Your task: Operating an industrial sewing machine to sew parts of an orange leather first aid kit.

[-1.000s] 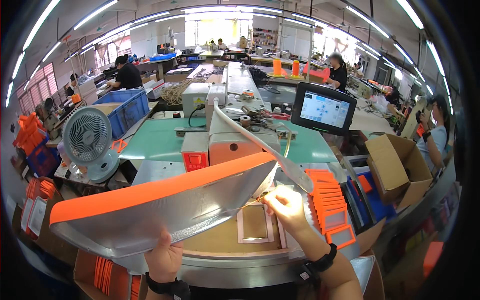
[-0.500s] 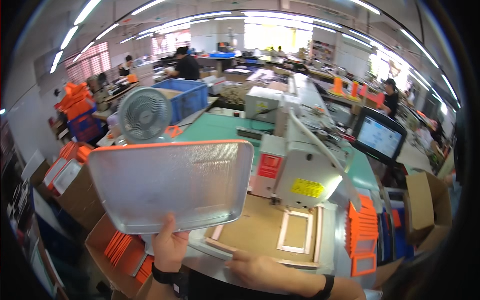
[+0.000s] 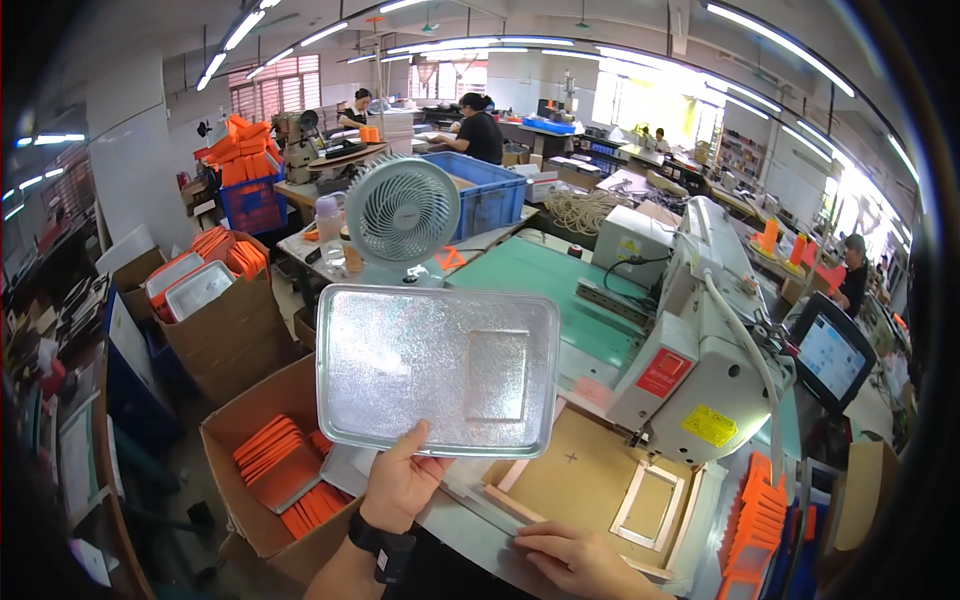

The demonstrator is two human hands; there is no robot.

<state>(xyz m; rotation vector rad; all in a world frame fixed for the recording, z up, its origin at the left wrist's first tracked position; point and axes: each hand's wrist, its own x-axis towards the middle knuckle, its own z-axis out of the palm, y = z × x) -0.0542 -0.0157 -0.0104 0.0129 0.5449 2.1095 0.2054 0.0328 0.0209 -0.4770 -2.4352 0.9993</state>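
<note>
My left hand [image 3: 400, 485] grips a shiny, see-through rectangular panel [image 3: 410, 365] by its bottom edge, thumb on the near face. The panel stands nearly upright above the worktable; its corners are rounded, and a smaller rectangle shows in its right part. My right hand [image 3: 580, 560] holds nothing; its loosely bent fingers rest at the near edge of a brown template board [image 3: 570, 475]. Pale strips line that board, and a small pale frame [image 3: 648, 505] sits on its right side. The head of a white sewing machine [image 3: 715, 400] stands over the board.
An open carton [image 3: 235, 490] of orange-edged pieces is at lower left, another carton [image 3: 225, 340] behind it. A fan [image 3: 405, 212] and blue crate [image 3: 480, 200] stand beyond the panel. At right are orange frames [image 3: 755, 520] and a screen [image 3: 832, 345]. Co-workers sit farther back.
The view has swung left. The panel has turned to face me more squarely, its orange top edge no longer showing. My left hand still grips it; my right hand's fingers have loosened at the board's edge.
</note>
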